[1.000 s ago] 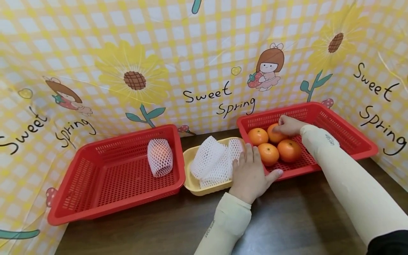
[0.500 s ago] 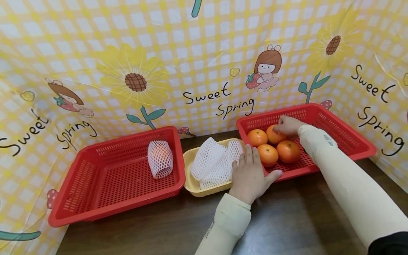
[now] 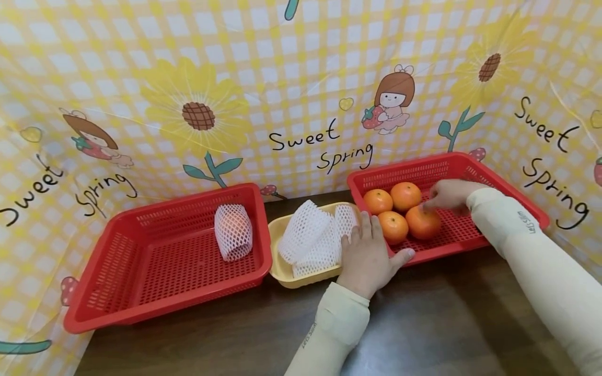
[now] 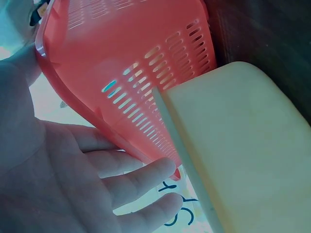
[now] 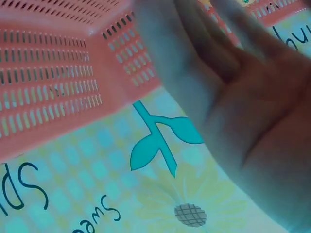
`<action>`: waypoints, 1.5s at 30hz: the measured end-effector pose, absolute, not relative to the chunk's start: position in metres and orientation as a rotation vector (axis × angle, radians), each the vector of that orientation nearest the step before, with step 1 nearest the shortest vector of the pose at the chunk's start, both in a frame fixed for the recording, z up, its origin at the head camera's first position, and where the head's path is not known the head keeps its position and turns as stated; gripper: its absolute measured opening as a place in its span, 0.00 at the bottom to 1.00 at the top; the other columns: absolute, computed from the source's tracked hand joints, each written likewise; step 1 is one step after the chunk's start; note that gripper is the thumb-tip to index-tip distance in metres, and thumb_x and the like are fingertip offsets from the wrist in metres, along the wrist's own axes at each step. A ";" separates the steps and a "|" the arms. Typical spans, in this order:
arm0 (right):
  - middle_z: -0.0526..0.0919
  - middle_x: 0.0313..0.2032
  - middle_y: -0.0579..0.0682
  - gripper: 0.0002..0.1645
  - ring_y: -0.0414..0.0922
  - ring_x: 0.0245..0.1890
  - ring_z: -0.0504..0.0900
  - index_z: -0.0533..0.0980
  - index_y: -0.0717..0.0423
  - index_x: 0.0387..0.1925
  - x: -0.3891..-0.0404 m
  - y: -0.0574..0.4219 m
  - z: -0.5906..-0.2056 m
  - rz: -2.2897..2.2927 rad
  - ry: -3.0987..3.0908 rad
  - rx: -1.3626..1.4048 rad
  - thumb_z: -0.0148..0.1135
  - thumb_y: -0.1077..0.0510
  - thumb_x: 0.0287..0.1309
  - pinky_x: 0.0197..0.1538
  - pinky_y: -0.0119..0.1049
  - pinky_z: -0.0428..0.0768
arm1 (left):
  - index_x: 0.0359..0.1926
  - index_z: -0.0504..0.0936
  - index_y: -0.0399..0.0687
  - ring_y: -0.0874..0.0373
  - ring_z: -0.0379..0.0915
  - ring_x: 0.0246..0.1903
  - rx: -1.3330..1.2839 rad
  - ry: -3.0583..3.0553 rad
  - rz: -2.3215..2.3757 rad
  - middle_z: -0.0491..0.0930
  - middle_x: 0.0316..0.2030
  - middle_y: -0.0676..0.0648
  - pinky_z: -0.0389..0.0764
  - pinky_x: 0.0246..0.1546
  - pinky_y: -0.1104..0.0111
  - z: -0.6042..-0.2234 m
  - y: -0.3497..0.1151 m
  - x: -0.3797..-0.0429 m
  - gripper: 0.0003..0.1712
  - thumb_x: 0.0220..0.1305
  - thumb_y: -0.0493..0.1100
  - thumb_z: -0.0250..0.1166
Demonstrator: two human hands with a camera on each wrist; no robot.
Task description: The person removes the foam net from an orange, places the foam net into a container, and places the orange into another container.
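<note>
Several oranges (image 3: pixel 393 227) sit together at the left end of the right red basket (image 3: pixel 463 237). My right hand (image 3: pixel 449 195) is over that basket, and a fingertip touches the top of the front right orange (image 3: pixel 424 223). Its other fingers are partly hidden in the head view; the right wrist view shows the palm and blurred fingers. My left hand (image 3: pixel 369 259) lies with straight fingers over the basket's left rim and the edge of the yellow tray (image 3: pixel 284 280). White foam net sleeves (image 3: pixel 305 235) lie in this tray.
On the left stands another red basket (image 3: pixel 164 308), holding one fruit in a foam net (image 3: pixel 233 232). Its right rim adjoins the yellow tray. A checked, printed cloth (image 3: pixel 301 78) rises behind everything. Dark wooden tabletop (image 3: pixel 211 334) runs along the front.
My right hand has shifted right and toward me, from the back orange to the front right one. The oranges stay in place, and my left hand holds its position.
</note>
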State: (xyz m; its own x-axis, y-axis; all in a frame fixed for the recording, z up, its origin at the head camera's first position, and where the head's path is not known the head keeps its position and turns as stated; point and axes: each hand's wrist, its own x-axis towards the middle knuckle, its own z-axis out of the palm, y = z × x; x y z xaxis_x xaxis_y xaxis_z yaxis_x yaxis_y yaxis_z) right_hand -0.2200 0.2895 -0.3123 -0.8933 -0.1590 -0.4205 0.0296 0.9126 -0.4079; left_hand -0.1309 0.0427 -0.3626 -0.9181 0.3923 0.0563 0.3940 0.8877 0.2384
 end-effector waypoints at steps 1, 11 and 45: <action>0.68 0.21 0.48 0.24 0.42 0.16 0.67 0.76 0.64 0.41 -0.218 0.288 -0.313 -0.560 2.572 -0.099 0.63 0.44 0.66 0.22 0.35 0.70 | 0.78 0.57 0.44 0.44 0.61 0.70 -0.627 -3.048 -0.384 0.53 0.77 0.43 0.63 0.66 0.47 -0.363 0.042 -0.132 0.56 0.64 0.78 0.50; 0.76 0.27 0.53 0.19 0.48 0.22 0.76 0.76 0.62 0.38 -0.225 0.271 -0.332 -0.439 2.564 -0.144 0.70 0.50 0.60 0.25 0.37 0.76 | 0.78 0.59 0.43 0.44 0.64 0.68 -0.595 -3.046 -0.356 0.53 0.77 0.42 0.66 0.64 0.47 -0.368 0.036 -0.133 0.56 0.64 0.78 0.50; 0.80 0.57 0.55 0.38 0.50 0.50 0.82 0.71 0.54 0.68 -0.111 0.158 -0.276 -1.069 2.816 -0.592 0.66 0.40 0.64 0.48 0.50 0.82 | 0.82 0.42 0.51 0.30 0.57 0.68 0.167 -3.326 -0.844 0.59 0.72 0.31 0.47 0.64 0.30 -0.343 -0.190 -0.204 0.45 0.73 0.51 0.55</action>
